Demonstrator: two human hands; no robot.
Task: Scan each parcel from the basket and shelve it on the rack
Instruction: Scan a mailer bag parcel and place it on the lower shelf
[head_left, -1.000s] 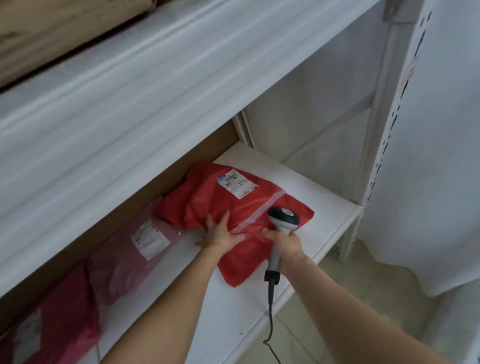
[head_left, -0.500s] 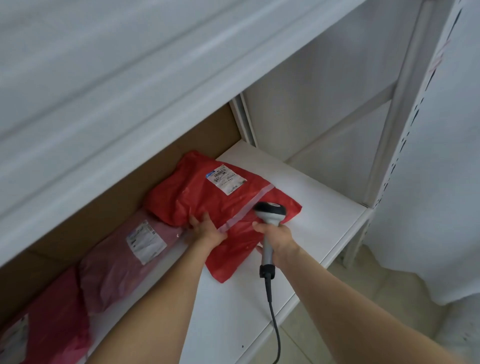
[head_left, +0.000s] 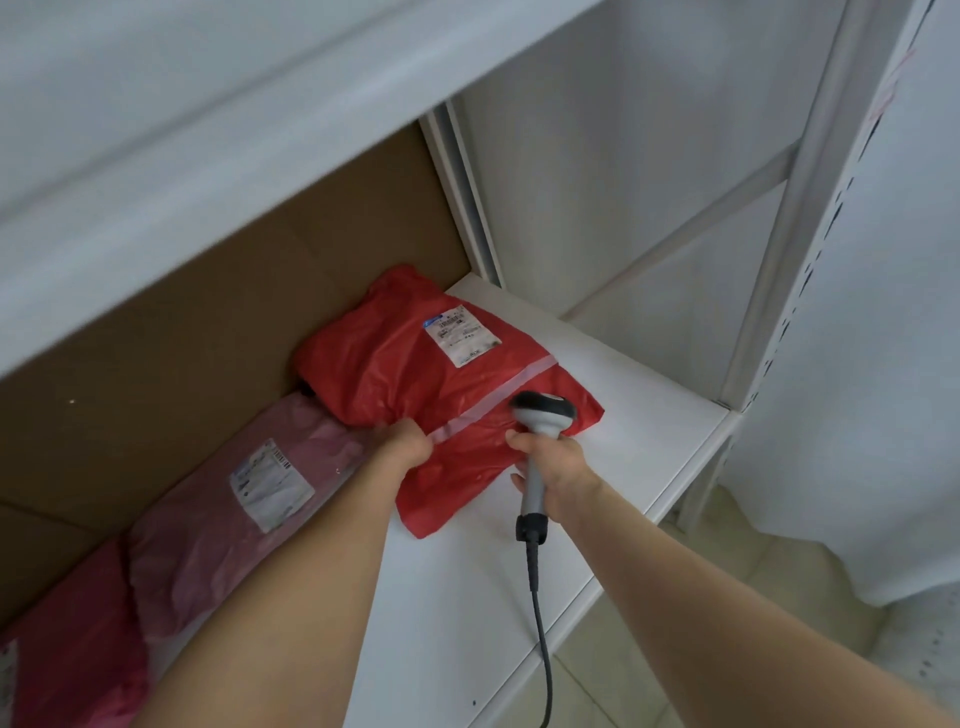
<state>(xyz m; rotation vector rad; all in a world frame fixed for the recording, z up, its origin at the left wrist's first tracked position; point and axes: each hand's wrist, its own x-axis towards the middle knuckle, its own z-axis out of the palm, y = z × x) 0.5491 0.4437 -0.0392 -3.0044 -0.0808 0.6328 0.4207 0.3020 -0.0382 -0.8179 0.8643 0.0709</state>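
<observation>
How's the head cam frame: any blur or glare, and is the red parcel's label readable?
Head view: upper shelf is smeared by motion blur; red parcel and scanner are reasonably sharp, but the label print is too small to read; the light is soft and even, with no glare and no hard shadows.

Left arm: bare, stretched forward from lower left.
Left hand: knuckles up, fingers curled, gripping the red parcel at its edge.
Right arm: bare, reaching in from lower right.
Right hand: wrapped round the scanner handle.
</observation>
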